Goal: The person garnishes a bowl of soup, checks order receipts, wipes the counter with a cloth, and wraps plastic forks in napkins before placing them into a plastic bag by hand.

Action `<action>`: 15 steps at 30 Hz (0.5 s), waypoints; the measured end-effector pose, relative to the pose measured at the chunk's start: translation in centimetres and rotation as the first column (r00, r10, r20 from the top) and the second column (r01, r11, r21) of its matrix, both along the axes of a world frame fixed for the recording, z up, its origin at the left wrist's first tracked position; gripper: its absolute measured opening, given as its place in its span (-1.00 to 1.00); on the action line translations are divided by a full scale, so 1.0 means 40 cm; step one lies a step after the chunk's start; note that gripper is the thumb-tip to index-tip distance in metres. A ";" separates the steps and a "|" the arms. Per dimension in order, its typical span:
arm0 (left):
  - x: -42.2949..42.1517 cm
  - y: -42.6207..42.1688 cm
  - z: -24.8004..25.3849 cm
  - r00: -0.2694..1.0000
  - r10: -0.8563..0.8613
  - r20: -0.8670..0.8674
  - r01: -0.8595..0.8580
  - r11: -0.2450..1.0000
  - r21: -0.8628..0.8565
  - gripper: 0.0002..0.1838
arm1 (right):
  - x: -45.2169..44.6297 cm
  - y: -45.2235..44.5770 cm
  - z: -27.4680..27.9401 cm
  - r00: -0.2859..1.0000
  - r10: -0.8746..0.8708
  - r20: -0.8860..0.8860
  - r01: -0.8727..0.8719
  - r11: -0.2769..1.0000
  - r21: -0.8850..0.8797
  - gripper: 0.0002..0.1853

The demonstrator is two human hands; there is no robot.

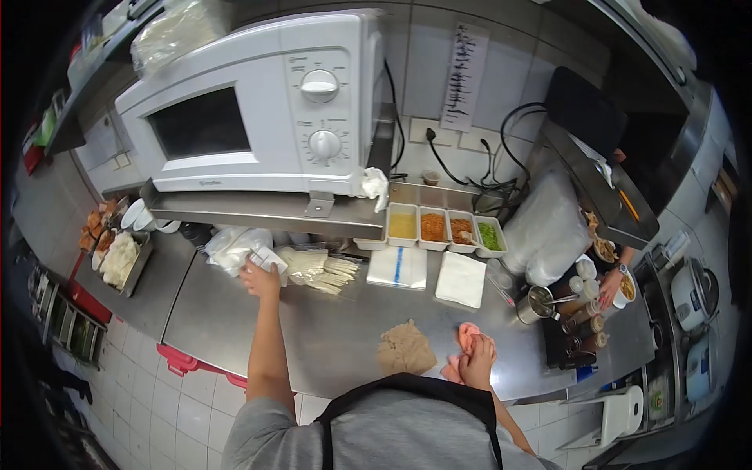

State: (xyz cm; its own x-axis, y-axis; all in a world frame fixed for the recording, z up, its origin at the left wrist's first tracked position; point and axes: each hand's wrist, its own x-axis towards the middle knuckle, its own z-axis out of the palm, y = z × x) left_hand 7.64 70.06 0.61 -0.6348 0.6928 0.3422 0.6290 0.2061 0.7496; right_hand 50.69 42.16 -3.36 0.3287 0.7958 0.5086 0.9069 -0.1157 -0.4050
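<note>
My left hand [258, 280] reaches to the back left of the steel counter [337, 337]. Its fingers are closed at the edge of a white-and-clear plastic bag [235, 249], beside packs of wrapped chopsticks [321, 270]. Near the front edge, my right hand [478, 366] grips a crumpled pink cloth [468, 335] lying on the steel. Between my hands a folded brown cloth [406, 348] lies flat, touched by neither.
A white microwave [258, 110] stands on a raised shelf. Below are trays of toppings [435, 227] and white napkin stacks [460, 280]. A metal cup [536, 305] and sauce bottles [581, 316] stand at right, where another person's hand [609, 288] is by a bowl.
</note>
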 end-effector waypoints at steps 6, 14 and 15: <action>0.376 -0.266 -0.026 0.659 -0.727 -0.194 0.749 0.659 0.071 -0.49 | 0.142 0.070 -0.115 0.375 0.176 -0.910 -0.006 0.982 0.187 -0.94; 0.645 -0.460 0.038 -0.335 -0.814 0.475 0.935 -0.226 0.272 -0.37 | -0.056 0.064 0.139 -0.459 -0.014 -0.888 -0.360 0.917 0.172 -0.73; 0.635 -0.455 0.052 -0.250 -0.896 0.366 0.962 -0.189 0.196 -0.39 | -0.028 0.061 0.116 -0.160 0.091 -0.983 -0.348 0.927 0.142 -0.72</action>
